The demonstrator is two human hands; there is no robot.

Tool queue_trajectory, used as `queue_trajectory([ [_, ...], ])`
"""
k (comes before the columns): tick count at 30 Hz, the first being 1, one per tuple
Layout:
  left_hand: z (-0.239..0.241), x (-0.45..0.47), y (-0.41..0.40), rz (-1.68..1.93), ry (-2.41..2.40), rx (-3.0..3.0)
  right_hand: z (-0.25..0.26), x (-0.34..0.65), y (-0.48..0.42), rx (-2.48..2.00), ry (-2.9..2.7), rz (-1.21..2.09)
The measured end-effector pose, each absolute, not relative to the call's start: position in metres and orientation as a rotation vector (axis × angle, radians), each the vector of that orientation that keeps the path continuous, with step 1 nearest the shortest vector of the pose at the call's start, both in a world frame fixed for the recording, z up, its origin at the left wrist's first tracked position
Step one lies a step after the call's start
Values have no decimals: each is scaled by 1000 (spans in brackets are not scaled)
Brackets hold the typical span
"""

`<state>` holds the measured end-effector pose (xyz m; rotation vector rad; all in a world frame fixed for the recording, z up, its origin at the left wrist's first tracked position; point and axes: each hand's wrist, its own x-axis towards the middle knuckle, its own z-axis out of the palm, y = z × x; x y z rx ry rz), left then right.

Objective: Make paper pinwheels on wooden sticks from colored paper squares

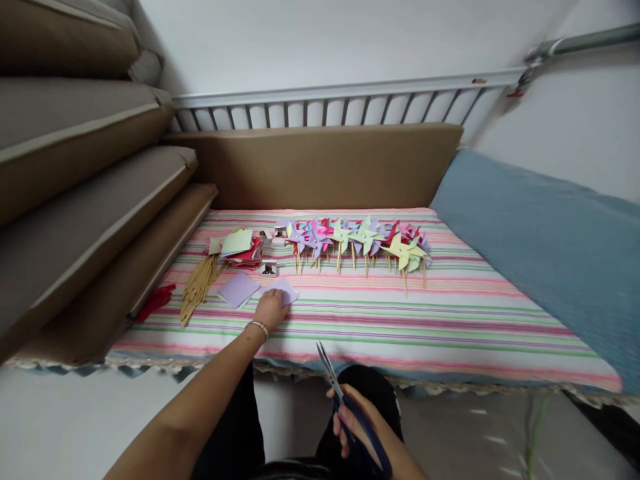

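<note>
- Two hands are out: the left hand lies on purple paper on the striped cloth. I can't tell if its fingers pinch the paper or just press it.
- If it presses hard, the paper could bend or crease.
- The right hand is wrapped around scissors, held low near the knees. If it slips, the points could poke a leg.
- Just past the paper sits a small box. A bump from the left hand might tip it.
</note>
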<state>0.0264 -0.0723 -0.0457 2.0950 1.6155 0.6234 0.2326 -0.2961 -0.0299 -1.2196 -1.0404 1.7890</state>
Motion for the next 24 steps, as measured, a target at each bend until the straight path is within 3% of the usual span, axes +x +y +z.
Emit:
queue_trajectory([
  [24,-37,22,-61,931,1663,1434,-27,218,-288,-1204,-974,1740],
])
